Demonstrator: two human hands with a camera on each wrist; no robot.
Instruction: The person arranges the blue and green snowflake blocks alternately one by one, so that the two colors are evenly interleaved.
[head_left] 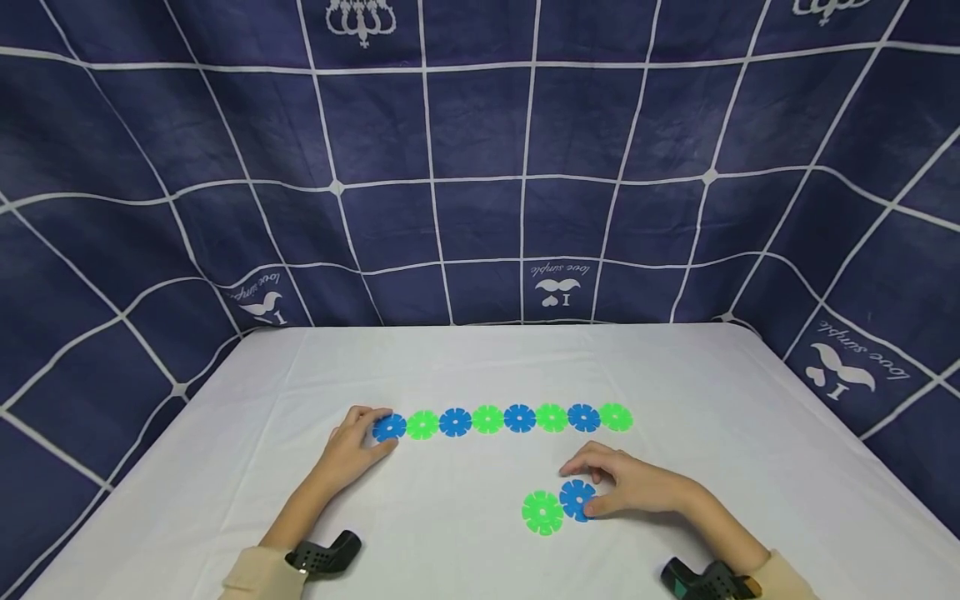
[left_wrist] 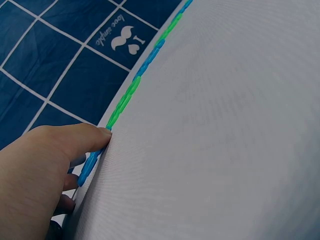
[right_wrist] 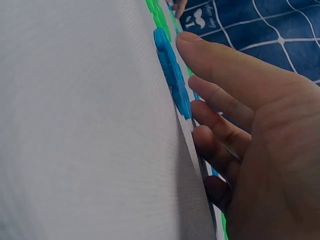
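A row of flower-shaped plastic discs, blue and green by turns, lies flat across the table. My left hand (head_left: 354, 442) is at the row's left end, its thumb and fingers holding opposite edges of the end blue disc (head_left: 389, 427). In the left wrist view that blue disc (left_wrist: 88, 167) shows edge-on beside the thumb. Nearer to me, a loose green disc (head_left: 542, 512) lies beside another blue disc (head_left: 576, 500). My right hand (head_left: 628, 483) hovers at this blue disc, thumb by its right edge and forefinger beyond its far edge. In the right wrist view its fingers are spread around the blue disc (right_wrist: 171, 72).
A white cloth covers the table (head_left: 450, 517). Dark blue curtain (head_left: 480, 217) with white lines hangs behind and at both sides. The row ends at the right with a green disc (head_left: 617, 417). A black device (head_left: 326, 554) is strapped to each wrist.
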